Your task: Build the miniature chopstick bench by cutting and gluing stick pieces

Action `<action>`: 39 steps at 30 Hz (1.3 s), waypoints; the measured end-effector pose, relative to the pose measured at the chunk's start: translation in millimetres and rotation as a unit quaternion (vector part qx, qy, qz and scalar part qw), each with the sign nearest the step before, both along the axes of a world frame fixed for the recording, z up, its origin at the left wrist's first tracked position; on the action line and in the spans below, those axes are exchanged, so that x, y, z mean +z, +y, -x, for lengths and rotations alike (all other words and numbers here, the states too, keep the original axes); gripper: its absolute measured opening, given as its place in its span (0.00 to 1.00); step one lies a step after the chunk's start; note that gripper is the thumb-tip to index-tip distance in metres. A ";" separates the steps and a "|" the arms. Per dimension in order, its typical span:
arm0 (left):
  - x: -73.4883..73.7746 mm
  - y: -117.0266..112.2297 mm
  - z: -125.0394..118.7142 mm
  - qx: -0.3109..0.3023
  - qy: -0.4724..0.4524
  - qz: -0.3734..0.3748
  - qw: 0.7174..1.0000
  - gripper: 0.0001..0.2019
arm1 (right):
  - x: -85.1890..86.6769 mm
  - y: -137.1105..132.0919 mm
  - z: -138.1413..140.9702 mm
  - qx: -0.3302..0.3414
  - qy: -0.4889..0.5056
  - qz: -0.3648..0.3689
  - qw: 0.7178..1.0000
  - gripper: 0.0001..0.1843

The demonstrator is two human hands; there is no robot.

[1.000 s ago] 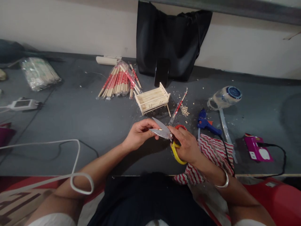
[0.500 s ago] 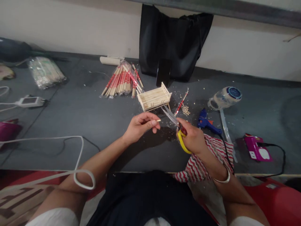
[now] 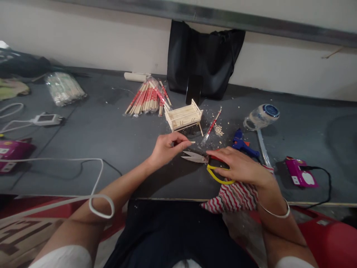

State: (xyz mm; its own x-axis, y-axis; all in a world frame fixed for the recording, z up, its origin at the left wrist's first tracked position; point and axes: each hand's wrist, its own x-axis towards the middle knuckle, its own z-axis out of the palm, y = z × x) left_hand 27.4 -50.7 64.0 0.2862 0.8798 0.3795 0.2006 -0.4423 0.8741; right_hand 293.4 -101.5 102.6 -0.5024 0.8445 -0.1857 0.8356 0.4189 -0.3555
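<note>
Two hands at work: left hand (image 3: pixel 167 148) pinches a short wooden stick (image 3: pixel 189 142); right hand (image 3: pixel 240 168) lies flat on scissors (image 3: pixel 206 163) just beside it.

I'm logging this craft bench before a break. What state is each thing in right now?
left hand: pinching a short wooden stick
right hand: resting on the scissors, which lie flat, blades nearly shut
small wooden bed frame: upright
glue gun: lying on its side
plastic jar: tipped over, lid on
phone: propped against the black bag, screen dark
chopstick bundle: wrapped
</note>
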 end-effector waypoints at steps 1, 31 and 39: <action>0.4 -1.4 -0.7 0.013 0.022 -0.036 0.999 0.15 | 0.6 1.0 3.5 -0.033 0.057 -0.015 0.998 0.27; -26.4 64.4 25.1 0.084 0.171 -0.149 0.970 0.45 | -34.4 89.8 94.2 -0.097 0.171 -0.212 0.957 0.10; -24.8 69.6 22.6 0.081 0.205 -0.127 0.967 0.32 | -40.3 93.4 94.6 -0.094 0.161 -0.205 0.961 0.12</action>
